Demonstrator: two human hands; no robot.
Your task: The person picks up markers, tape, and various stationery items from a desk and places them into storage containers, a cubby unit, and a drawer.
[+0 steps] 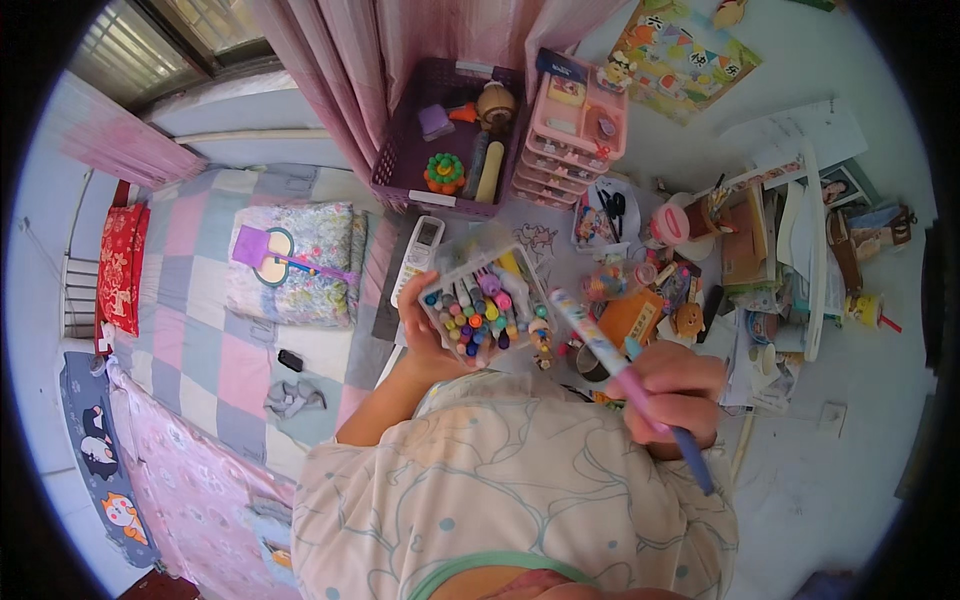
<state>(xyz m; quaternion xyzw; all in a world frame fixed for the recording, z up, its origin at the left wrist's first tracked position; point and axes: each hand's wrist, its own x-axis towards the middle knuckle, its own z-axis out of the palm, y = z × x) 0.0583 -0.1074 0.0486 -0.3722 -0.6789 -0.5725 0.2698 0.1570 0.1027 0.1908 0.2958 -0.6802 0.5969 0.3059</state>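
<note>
My left hand (pixel 426 334) grips the left side of a clear plastic box (pixel 454 259), tilted in front of my chest. Packed inside are several marker pens (pixel 474 319), their coloured ends facing me. A small figurine (pixel 540 334) sits by the box's right corner. Over to the right, my right hand (pixel 675 390) is closed around a bundle of long pens. One has a white patterned barrel (pixel 589 326), one shows pink (pixel 641 390), and a blue end (pixel 694 461) sticks out below the fist. My fingers partly hide them, so their exact number is unclear.
Behind the box stand a purple basket (pixel 382 161) of toys and a pink drawer unit (pixel 551 161). A clear jar (pixel 611 283), an orange packet (pixel 630 315) and papers crowd the desk at right. At left is a bed (pixel 195 240) with a folded quilt (pixel 322 225).
</note>
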